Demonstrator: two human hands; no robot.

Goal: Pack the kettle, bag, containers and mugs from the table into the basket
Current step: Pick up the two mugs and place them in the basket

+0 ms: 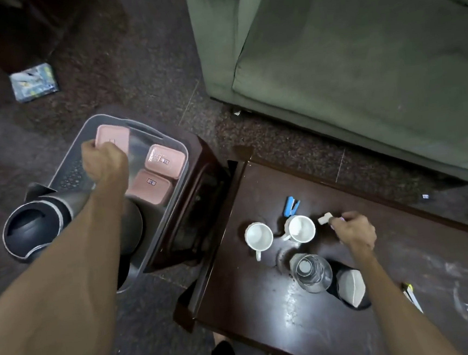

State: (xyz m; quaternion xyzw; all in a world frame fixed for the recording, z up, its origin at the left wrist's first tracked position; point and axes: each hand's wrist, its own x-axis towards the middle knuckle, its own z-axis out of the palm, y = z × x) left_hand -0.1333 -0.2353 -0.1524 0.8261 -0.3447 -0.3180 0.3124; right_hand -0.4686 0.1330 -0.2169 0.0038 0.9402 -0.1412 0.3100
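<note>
A grey basket (69,170) stands on a dark stool left of the table. In it lie two pink lidded containers (165,160) (150,187) and a dark kettle (34,231), tilted at the near end. My left hand (104,161) is over the basket's far end, shut on a third pink container (113,135). On the dark wooden table (267,310) two white mugs (259,237) (301,229) stand upright side by side. My right hand (355,233) is just right of them, its fingertips pinched on a small white object (324,219).
A blue clip (291,207) lies behind the mugs. A clear glass vessel (312,272) and a grey-white pouch on something black (351,287) stand near my right forearm. A green sofa (359,67) borders the table's far side. A packet (33,81) lies on the floor.
</note>
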